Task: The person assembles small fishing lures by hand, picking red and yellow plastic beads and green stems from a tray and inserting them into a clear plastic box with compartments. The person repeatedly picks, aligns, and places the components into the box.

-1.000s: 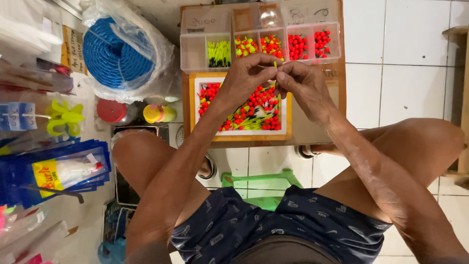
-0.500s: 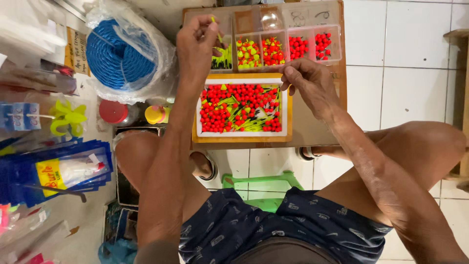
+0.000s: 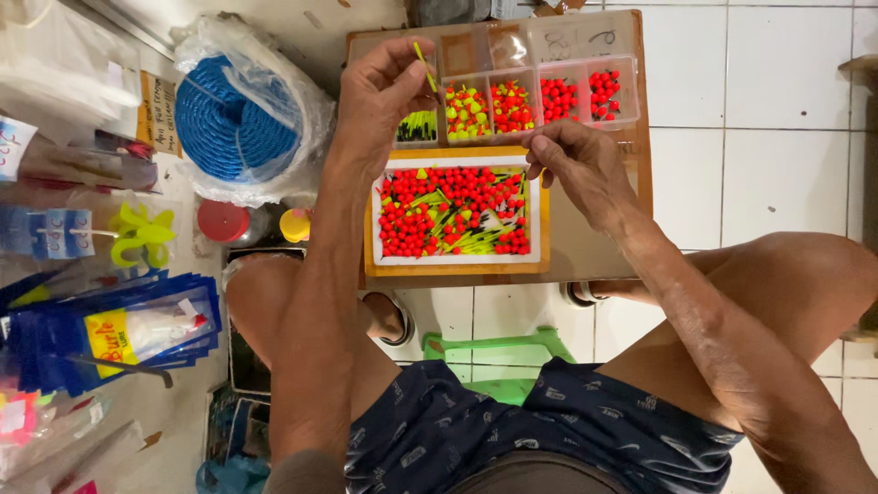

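Observation:
My left hand (image 3: 384, 91) is raised over the clear compartment box (image 3: 549, 41) and pinches a thin yellow-green stick (image 3: 422, 64) between thumb and fingers. Below it a box compartment holds more yellow-green sticks (image 3: 416, 128). My right hand (image 3: 576, 165) hovers at the upper right corner of the white tray with an orange rim (image 3: 457, 267), fingers curled together; whether it holds a small piece I cannot tell. The tray is full of red beads (image 3: 439, 206) mixed with yellow-green sticks. Other box compartments hold red-and-yellow floats (image 3: 489, 108) and red beads (image 3: 576, 93).
Tray and box rest on a brown board (image 3: 585, 247) above a white tiled floor. A bagged blue rope coil (image 3: 233, 114) stands to the left. Blue packets (image 3: 119, 329), small tubs and hanging packages crowd the left side. A green stool (image 3: 494, 352) is under me.
My hands, together over the tray a second ago, have parted. The left hand rose with the stick to the box; the right stayed by the tray's upper right corner.

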